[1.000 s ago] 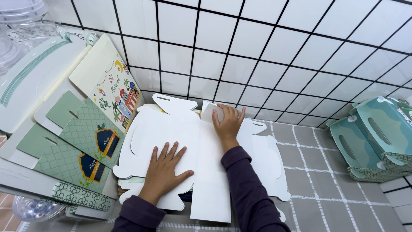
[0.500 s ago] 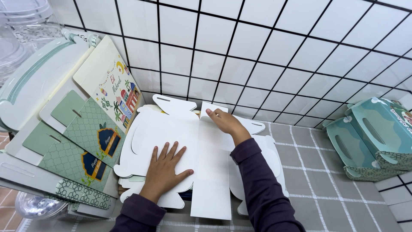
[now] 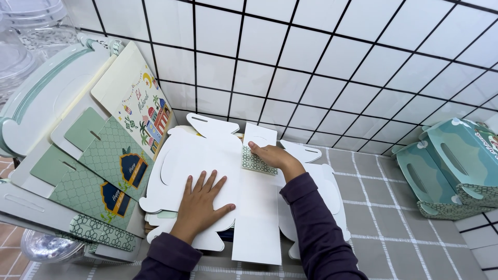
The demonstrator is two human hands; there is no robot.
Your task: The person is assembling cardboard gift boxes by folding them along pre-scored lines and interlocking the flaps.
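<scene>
The white die-cut box blank (image 3: 207, 155) lies flat on the grey tiled counter (image 3: 394, 218). The left hand (image 3: 201, 199) presses its left panel, fingers spread and released. The right hand (image 3: 275, 158) grasps the green-patterned flap (image 3: 254, 162), folding it over.

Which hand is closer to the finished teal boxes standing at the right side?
The right hand. It folds a flap on the flat white box sheet, nearer the teal boxes; the left hand presses farther away.

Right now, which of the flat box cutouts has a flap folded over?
The white cutout under both hands: the right hand folds its top flap over, showing green pattern. The leaning stack stays unfolded.
</scene>
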